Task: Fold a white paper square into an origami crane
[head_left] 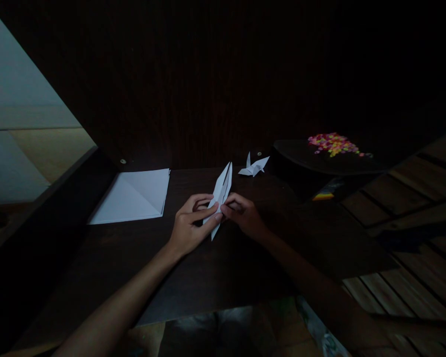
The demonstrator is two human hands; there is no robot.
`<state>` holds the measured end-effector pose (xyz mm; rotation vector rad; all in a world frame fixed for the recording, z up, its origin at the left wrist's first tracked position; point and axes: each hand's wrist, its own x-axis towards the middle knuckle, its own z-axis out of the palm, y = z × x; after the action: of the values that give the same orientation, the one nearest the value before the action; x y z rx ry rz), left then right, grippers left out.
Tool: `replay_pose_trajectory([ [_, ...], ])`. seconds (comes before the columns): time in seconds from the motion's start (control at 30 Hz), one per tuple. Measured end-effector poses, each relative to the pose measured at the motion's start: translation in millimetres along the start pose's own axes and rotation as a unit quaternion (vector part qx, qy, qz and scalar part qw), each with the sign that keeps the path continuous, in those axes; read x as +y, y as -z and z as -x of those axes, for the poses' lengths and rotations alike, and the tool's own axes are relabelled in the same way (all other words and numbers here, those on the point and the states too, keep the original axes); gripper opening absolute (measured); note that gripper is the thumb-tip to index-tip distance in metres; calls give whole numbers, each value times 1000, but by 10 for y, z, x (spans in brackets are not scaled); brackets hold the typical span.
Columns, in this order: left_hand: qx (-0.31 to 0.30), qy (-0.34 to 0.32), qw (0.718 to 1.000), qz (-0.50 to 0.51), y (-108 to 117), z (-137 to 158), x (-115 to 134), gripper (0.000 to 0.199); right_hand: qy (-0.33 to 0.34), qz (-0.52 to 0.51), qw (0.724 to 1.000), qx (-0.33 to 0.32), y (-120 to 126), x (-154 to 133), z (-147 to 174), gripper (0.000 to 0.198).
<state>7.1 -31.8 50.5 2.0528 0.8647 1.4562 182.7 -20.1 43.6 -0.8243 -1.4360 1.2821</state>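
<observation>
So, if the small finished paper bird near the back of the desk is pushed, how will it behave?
The paper bird is probably very light, so it would likely slide or topple on the dark desk. Its thin raised points look easy to crush.

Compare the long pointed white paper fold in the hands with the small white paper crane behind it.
The long pointed white paper fold is flat, narrow and pinched by the left hand and right hand. The small white paper crane is smaller, spreads wings, and stands untouched. Both are white paper.
</observation>
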Motion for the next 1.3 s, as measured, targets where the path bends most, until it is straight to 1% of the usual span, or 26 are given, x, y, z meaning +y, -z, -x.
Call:
replay_pose_trajectory([
  [0.17, 29, 30, 999, -3, 0, -20, 35, 23, 48, 60, 997, 0, 3, 39, -10, 22],
  [0.27, 29, 55, 998, 5, 12, -32, 43, 12, 77, 88, 993, 1, 13, 43, -23, 22],
  [0.33, 25, 75, 996, 28, 12, -34, 43, 10, 88, 97, 991, 1, 18, 37, -25, 22],
  [0.43, 18, 118, 990, 79, 5, -27, 46, 13, 80, 92, 993, -4, 15, 10, -20, 23],
  [0.5, 20, 135, 985, 102, 0, -22, 50, 14, 72, 84, 994, -12, 6, -18, -13, 23],
  [0.57, 22, 130, 987, 97, -2, -22, 51, 14, 67, 80, 994, -21, -4, -45, -8, 25],
  [0.63, 22, 109, 991, 71, 0, -25, 46, 13, 60, 80, 995, -26, -12, -65, -5, 28],
  [0.73, 18, 87, 995, 45, 4, -29, 30, 13, 50, 75, 996, -17, -19, -75, 2, 29],
  [0.83, 12, 89, 995, 35, 8, -26, 22, 17, 35, 68, 997, 11, -28, -71, 15, 27],
  [0.9, 11, 91, 995, 29, 11, -23, 29, 18, 14, 71, 997, 23, -34, -68, 25, 27],
  [1.0, 4, 98, 995, 34, 13, -25, 49, 16, -11, 83, 996, 31, -37, -74, 32, 28],
  [1.13, -1, 137, 989, 61, 9, -29, 49, 12, -17, 94, 994, 45, -16, -104, 24, 27],
  [1.2, 2, 163, 981, 101, 2, -29, 28, 14, -13, 100, 993, 59, 2, -117, 17, 25],
  [1.3, 4, 208, 962, 178, -15, -26, -13, 19, -16, 81, 994, 71, 18, -117, 5, 18],
])
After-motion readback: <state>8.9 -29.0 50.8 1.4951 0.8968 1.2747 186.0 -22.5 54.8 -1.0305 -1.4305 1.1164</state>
